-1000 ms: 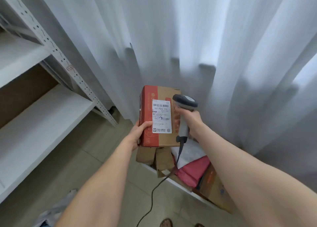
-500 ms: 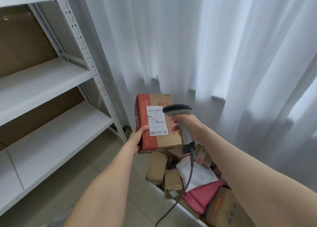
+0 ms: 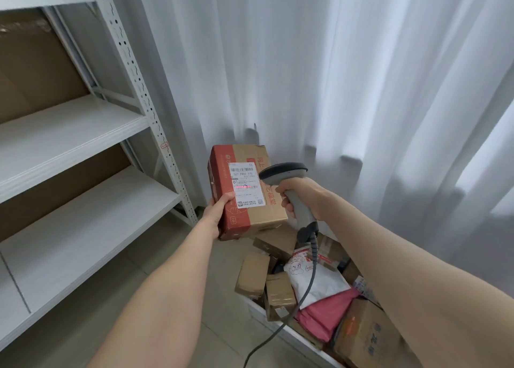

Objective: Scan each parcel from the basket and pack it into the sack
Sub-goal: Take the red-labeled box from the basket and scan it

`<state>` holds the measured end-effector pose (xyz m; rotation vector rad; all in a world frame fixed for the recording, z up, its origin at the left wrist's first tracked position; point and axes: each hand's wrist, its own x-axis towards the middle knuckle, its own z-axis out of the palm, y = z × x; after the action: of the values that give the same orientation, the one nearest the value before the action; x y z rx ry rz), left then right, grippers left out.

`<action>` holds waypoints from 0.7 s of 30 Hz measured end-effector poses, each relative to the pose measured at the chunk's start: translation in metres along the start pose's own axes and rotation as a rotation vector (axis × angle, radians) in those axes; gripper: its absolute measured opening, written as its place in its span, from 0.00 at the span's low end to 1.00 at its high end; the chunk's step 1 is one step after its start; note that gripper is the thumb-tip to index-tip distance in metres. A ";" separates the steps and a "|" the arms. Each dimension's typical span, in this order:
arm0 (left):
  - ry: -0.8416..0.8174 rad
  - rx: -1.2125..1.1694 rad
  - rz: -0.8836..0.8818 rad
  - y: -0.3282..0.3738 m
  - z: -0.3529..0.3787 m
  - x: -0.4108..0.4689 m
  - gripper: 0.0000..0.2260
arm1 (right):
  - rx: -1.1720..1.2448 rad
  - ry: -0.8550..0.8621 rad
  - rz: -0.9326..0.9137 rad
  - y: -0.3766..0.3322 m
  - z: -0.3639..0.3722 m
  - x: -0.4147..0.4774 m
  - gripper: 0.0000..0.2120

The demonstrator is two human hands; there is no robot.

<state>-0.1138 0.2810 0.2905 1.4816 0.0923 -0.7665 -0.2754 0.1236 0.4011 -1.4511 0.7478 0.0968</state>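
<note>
Your left grip (image 3: pixel 219 214) clasps the parcel (image 3: pixel 244 195) above the basket (image 3: pixel 306 344), your right grip (image 3: pixel 303 198) holds the scanner (image 3: pixel 283 173) at its label (image 3: pixel 246 185) — the scan is in progress, I judge. Many other parcels (image 3: pixel 279 292) lie in the basket — all the packing remains.

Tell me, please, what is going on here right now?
A person is scanning: the left hand holds a red-and-brown box upright, label towards the camera. The right hand grips a grey corded scanner aimed at that label, where a reddish line shows. More parcels lie in the basket below.
</note>
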 end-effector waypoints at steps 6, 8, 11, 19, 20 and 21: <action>-0.013 0.003 0.003 0.001 -0.004 0.006 0.27 | -0.011 0.028 -0.016 0.000 0.004 -0.004 0.08; -0.028 0.010 -0.001 0.001 -0.006 0.007 0.28 | -0.018 0.043 -0.017 -0.001 0.007 -0.004 0.09; -0.043 0.014 -0.008 0.000 -0.009 0.009 0.28 | -0.012 0.073 -0.027 0.001 0.010 -0.002 0.10; -0.016 0.007 -0.039 -0.008 -0.037 -0.011 0.31 | 0.144 0.126 -0.056 0.016 0.040 0.003 0.12; -0.002 0.003 -0.042 -0.011 -0.044 -0.017 0.31 | 0.160 0.137 -0.062 0.018 0.047 0.004 0.11; 0.014 -0.001 -0.040 -0.014 -0.052 -0.024 0.30 | 0.171 0.148 -0.063 0.021 0.055 0.004 0.10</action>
<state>-0.1192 0.3390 0.2842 1.4881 0.1333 -0.7877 -0.2605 0.1761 0.3778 -1.3275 0.8098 -0.1220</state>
